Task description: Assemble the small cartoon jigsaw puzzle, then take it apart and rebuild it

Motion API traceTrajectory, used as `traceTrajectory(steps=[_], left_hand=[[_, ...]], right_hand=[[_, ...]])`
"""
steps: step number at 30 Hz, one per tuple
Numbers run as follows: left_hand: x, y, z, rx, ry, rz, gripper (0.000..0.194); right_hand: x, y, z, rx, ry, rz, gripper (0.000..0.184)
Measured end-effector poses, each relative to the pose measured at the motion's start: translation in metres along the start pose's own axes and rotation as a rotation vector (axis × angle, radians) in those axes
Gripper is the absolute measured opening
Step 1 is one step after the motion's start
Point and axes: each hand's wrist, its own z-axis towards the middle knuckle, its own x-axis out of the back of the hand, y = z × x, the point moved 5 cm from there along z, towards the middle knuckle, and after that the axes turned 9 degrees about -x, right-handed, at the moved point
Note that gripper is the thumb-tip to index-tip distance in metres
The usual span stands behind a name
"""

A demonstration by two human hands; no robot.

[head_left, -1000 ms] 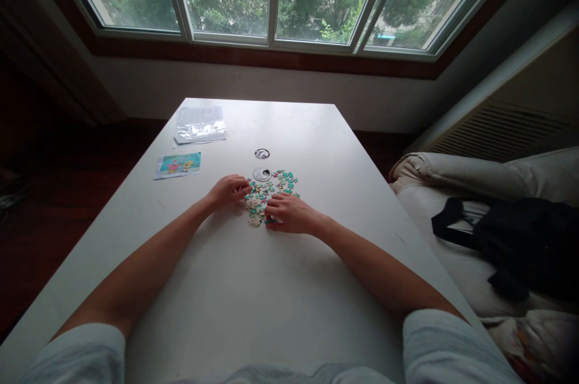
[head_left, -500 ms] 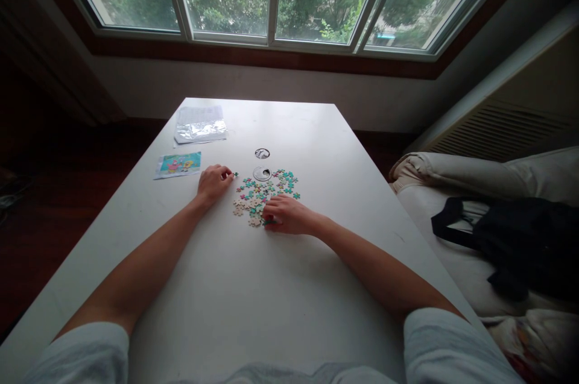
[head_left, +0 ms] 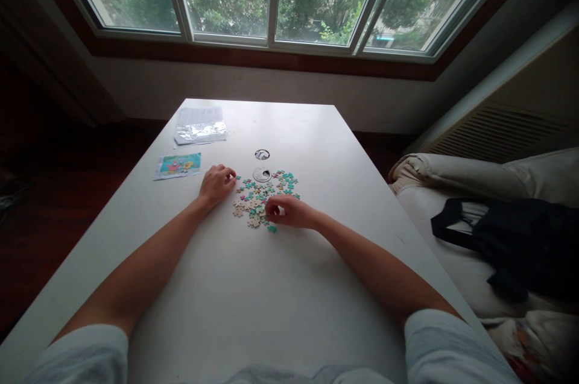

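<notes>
A pile of small jigsaw puzzle pieces (head_left: pixel 257 192), some teal and coloured, others pale side up, lies spread on the white table (head_left: pixel 271 287). At the pile's left edge, my left hand (head_left: pixel 218 183) rests with curled fingers, its tips closed at a small green puzzle piece (head_left: pixel 238 178). My right hand (head_left: pixel 289 211) is over the pile's right front, thumb and forefinger brought together in a pinch. Whatever sits between those fingertips is hidden. Just in front of this hand a teal puzzle piece (head_left: pixel 272 229) lies on the table.
Two round, black-and-silver flat items, one nearer (head_left: pixel 262 174) and one farther (head_left: pixel 262 154), lie behind the pile. To the left are a colourful cartoon picture sheet (head_left: pixel 178 165) and a clear plastic bag (head_left: pixel 200 126) on paper. A sofa with a dark bag (head_left: pixel 520 245) stands at right.
My right hand has lifted slightly and its fingers have curled into a pinch, uncovering the teal piece in front. My left hand has shifted a little to the right.
</notes>
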Motion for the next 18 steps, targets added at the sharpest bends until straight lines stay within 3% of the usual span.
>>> traceTrajectory(steps=[5, 9, 13, 18], left_hand=[[0.001, 0.003, 0.0, 0.016, -0.016, 0.036, 0.018], [0.0, 0.005, 0.0, -0.004, -0.018, 0.04, 0.018], [-0.001, 0.009, 0.0, -0.023, -0.019, 0.035, 0.018], [-0.002, 0.012, 0.0, -0.022, -0.018, 0.044, 0.019]], right_hand=[[0.045, 0.055, 0.0, -0.221, 0.324, 0.097, 0.027], [0.079, 0.097, -0.011, -0.393, 0.616, -0.013, 0.026], [0.088, 0.114, -0.018, -0.468, 0.699, -0.135, 0.017], [0.088, 0.116, -0.017, -0.442, 0.719, -0.255, 0.015]])
